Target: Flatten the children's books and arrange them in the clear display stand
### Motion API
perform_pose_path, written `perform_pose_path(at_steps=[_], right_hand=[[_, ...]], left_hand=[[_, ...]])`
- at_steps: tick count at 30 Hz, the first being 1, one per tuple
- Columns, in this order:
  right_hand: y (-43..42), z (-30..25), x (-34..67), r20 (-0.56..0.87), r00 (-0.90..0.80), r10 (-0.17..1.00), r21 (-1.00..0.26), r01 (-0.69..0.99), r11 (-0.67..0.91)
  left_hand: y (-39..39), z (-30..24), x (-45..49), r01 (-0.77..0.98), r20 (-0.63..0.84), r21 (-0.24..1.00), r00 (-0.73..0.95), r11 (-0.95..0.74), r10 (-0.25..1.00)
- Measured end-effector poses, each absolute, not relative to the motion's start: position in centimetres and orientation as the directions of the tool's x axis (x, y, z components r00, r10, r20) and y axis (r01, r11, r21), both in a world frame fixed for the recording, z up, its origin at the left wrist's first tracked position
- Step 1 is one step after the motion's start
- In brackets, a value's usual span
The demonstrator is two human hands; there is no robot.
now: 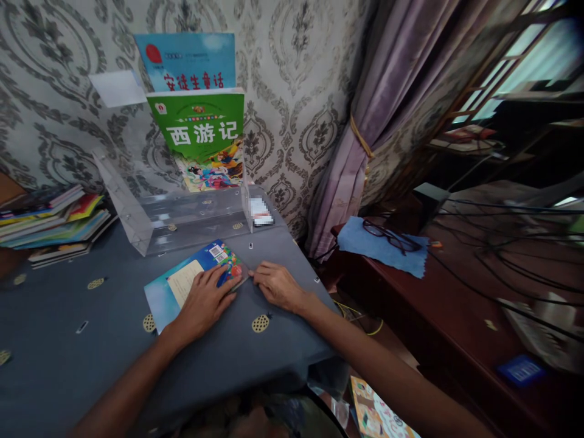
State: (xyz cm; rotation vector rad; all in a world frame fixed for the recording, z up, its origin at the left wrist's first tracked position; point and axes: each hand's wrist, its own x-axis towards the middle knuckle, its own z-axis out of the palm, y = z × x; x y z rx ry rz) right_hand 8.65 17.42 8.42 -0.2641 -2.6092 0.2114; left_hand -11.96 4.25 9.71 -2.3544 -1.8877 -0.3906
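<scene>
A blue book (182,281) with a colourful picture and a barcode label lies flat on the grey tablecloth. My left hand (204,299) rests on it with the fingers stretched across the cover. At the book's right corner is my right hand (278,285), its fingers curled and pressed together; whether they pinch the corner or only touch it is hard to tell. Behind the book stands a clear acrylic rack (196,213). A green book (205,134) is upright in it, and a light-blue book (196,58) rises behind that one.
Stacked books (59,225) lie at the table's left. Beside the rack is a small blurred white item (261,212). Across a gap on the right, a dark red desk (438,322) carries a blue cloth (378,248), glasses (395,237) and loose cables. A purple curtain (360,121) hangs between.
</scene>
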Motion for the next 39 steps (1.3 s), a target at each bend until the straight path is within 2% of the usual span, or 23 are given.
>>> perform_pose_path(at_steps=[5,11,18,26,31,39], right_hand=[[17.4,8.5,8.7,0.474,-0.851,0.225,-0.205,0.142,0.968],[17.4,8.7,8.7,0.466,-0.854,0.230,-0.213,0.143,0.966],[17.4,8.8,8.8,0.439,-0.865,0.243,-0.219,0.159,0.963],[17.3,8.9,8.7,0.436,-0.863,0.253,-0.253,0.153,0.955],[17.3,8.8,8.8,0.437,-0.861,0.259,-0.260,0.154,0.953],[17.4,8.5,8.8,0.454,-0.856,0.247,-0.237,0.151,0.960]], left_hand=[[6.3,10.0,-14.6,0.964,0.205,0.160,0.176,-0.211,0.963],[11.4,9.4,-18.9,0.986,0.155,0.160,0.029,-0.054,0.987],[12.4,8.9,-18.9,0.985,0.155,0.169,0.005,-0.031,0.988],[11.0,9.3,-15.9,0.957,0.229,0.129,0.227,-0.261,0.947],[9.3,9.9,-13.4,0.906,0.179,0.162,0.363,-0.391,0.915],[8.6,10.9,-13.1,0.856,0.126,0.206,0.458,-0.475,0.880]])
